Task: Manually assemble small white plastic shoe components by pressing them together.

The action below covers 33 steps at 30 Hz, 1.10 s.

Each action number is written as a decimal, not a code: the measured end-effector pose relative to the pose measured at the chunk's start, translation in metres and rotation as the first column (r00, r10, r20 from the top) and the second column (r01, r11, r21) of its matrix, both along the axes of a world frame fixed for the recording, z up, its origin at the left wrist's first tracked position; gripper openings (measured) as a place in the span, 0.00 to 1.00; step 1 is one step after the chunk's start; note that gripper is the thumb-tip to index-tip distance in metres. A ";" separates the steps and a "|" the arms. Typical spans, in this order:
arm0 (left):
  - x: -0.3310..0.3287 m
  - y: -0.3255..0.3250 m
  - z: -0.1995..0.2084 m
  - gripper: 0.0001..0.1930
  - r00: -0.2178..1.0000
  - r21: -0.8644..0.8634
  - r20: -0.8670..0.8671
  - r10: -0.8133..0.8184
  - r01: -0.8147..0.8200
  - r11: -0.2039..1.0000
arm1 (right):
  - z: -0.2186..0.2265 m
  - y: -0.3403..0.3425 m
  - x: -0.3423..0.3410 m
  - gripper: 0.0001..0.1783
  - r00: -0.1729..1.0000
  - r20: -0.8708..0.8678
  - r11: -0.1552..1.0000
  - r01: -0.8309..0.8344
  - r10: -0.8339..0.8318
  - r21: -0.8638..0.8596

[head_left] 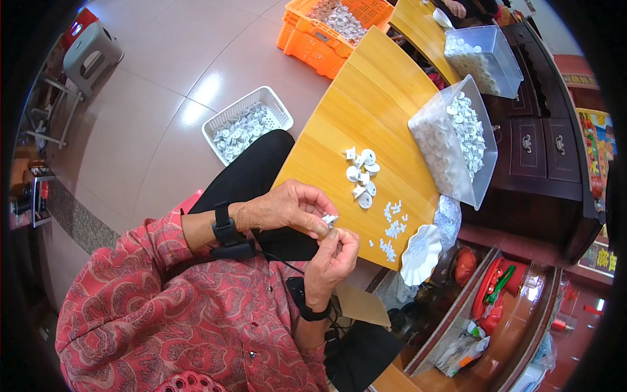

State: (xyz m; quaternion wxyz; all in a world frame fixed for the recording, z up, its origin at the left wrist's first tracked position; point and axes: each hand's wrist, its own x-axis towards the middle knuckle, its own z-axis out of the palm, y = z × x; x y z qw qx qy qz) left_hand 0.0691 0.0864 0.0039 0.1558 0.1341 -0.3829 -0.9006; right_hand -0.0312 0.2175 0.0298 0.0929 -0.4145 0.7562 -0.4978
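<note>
Over the near edge of the wooden table (375, 98), my two hands meet at the fingertips. My left hand (294, 208) pinches a small white plastic part (330, 220) between thumb and fingers. Just below it, my right hand (332, 261) is closed in a pinch against the left fingertips; what it grips is hidden. Beyond the hands lies a loose group of white round-headed plastic pieces (362, 175). Tiny white pegs (394, 228) are scattered to their right, close to a white scalloped dish (420, 255) at the table's edge.
A clear bin (433, 150) full of white parts stands on the table's right side, a second bin (499, 68) behind it. On the floor are a white basket (282, 111) of parts and an orange crate (307, 49). Another person's hand (455, 8) shows at the far end.
</note>
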 end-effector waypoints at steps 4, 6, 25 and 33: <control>0.000 0.000 0.001 0.17 1.000 0.009 -0.016 -0.009 0.009 1.000 | -0.002 -0.001 0.004 0.05 0.999 0.041 0.996 0.018 -0.015 -0.087; -0.001 0.001 0.001 0.17 1.000 -0.052 -0.028 -0.003 0.002 0.999 | -0.002 -0.001 0.004 0.06 1.000 0.003 0.997 0.014 -0.014 -0.079; 0.000 0.001 -0.003 0.21 1.000 0.082 -0.018 0.008 -0.007 0.997 | 0.000 0.000 -0.004 0.03 0.998 -0.011 0.998 -0.058 0.058 -0.001; 0.000 0.000 -0.004 0.19 1.000 0.064 0.012 -0.001 0.001 0.998 | 0.007 -0.003 -0.002 0.05 1.000 -0.007 0.999 -0.030 0.030 0.027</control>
